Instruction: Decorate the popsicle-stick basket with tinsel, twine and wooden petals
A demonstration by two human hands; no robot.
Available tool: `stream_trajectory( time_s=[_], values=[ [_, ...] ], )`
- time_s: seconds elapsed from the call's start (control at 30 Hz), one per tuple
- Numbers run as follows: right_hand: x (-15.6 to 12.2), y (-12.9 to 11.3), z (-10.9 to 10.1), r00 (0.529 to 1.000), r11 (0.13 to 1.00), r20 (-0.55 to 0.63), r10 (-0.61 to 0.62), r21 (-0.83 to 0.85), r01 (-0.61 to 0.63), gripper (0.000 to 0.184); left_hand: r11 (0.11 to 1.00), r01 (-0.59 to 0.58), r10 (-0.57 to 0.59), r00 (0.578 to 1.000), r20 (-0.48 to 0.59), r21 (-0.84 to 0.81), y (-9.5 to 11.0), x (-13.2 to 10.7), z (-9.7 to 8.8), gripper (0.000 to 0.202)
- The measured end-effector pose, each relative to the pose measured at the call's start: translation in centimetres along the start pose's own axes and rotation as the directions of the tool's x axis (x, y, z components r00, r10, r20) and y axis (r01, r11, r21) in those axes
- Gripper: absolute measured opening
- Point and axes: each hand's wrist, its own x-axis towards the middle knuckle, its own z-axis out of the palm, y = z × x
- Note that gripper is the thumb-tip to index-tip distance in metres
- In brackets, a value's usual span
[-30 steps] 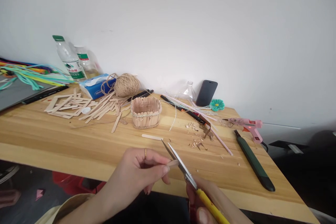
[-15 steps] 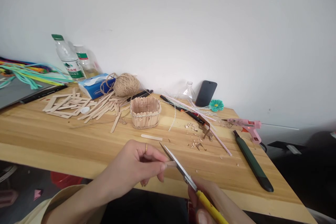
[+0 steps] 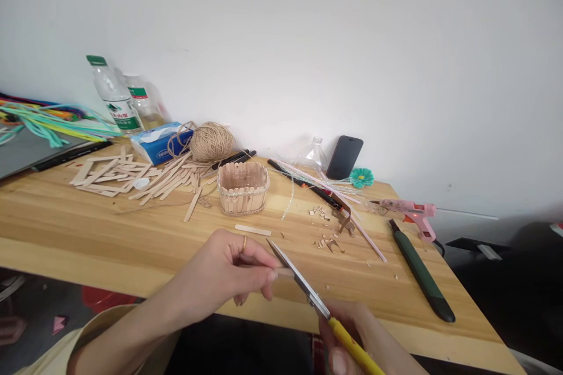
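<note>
My left hand (image 3: pixel 237 272), with a ring on one finger, pinches a wooden craft stick (image 3: pixel 285 272) near the table's front edge. The stick's free end reaches the blades of the yellow-handled scissors (image 3: pixel 308 288), which are nearly closed around it. My right hand (image 3: pixel 347 334) is wrapped about the scissors' handle at the lower right; part of its fingers is hidden. Just beyond my hands lies a single loose craft stick (image 3: pixel 253 229). Behind that stands a small basket (image 3: pixel 243 188) built of short upright sticks with a glittery band around it.
Left of the basket lies a pile of craft sticks (image 3: pixel 118 174), beside a twine ball (image 3: pixel 212 142) and tissue pack (image 3: pixel 162 143). Wood scraps (image 3: pixel 328 240), a pink glue gun (image 3: pixel 411 211) and a dark green tool (image 3: pixel 422 272) lie right. A phone (image 3: pixel 345 157) leans on the wall.
Hardly anything differs: the view has shifted very slightly. My left hand still pinches the stick, and the scissors stay at its end with the blades nearly closed.
</note>
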Motion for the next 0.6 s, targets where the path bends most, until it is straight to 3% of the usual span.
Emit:
stream_trajectory(
  time_s=[0.17, 0.27, 0.4, 0.5, 0.6],
  values=[
    [-0.7, -0.6, -0.1, 0.992, 0.971, -0.101, 0.081, 0.233, -0.056, 0.059, 0.990, -0.049, 0.046, 0.999, -0.026, -0.134, -0.1, 0.0, 0.1, 0.008],
    [-0.6, -0.1, 0.4, 0.977, 0.942, -0.210, 0.041, 0.334, 0.032, 0.051, 0.959, -0.092, 0.086, 0.996, -0.034, -0.269, -0.7, 0.2, 0.8, 0.012],
    [0.8, 2.2, 1.4, 0.985, 0.908, -0.101, -0.137, 0.384, 0.165, 0.062, 0.931, -0.104, 0.102, 0.994, -0.023, -0.349, -1.3, 0.3, 2.0, 0.018],
    [1.4, 3.1, 2.3, 0.986, 0.913, -0.113, -0.121, 0.376, 0.155, 0.061, 0.930, -0.089, 0.085, 0.996, -0.028, -0.357, -1.4, 0.2, 2.6, 0.019],
    [1.3, 2.5, 2.9, 0.984, 0.921, -0.129, -0.124, 0.353, 0.162, 0.056, 0.930, -0.090, 0.071, 0.995, -0.066, -0.356, -1.4, 0.1, 2.8, 0.020]
  ],
)
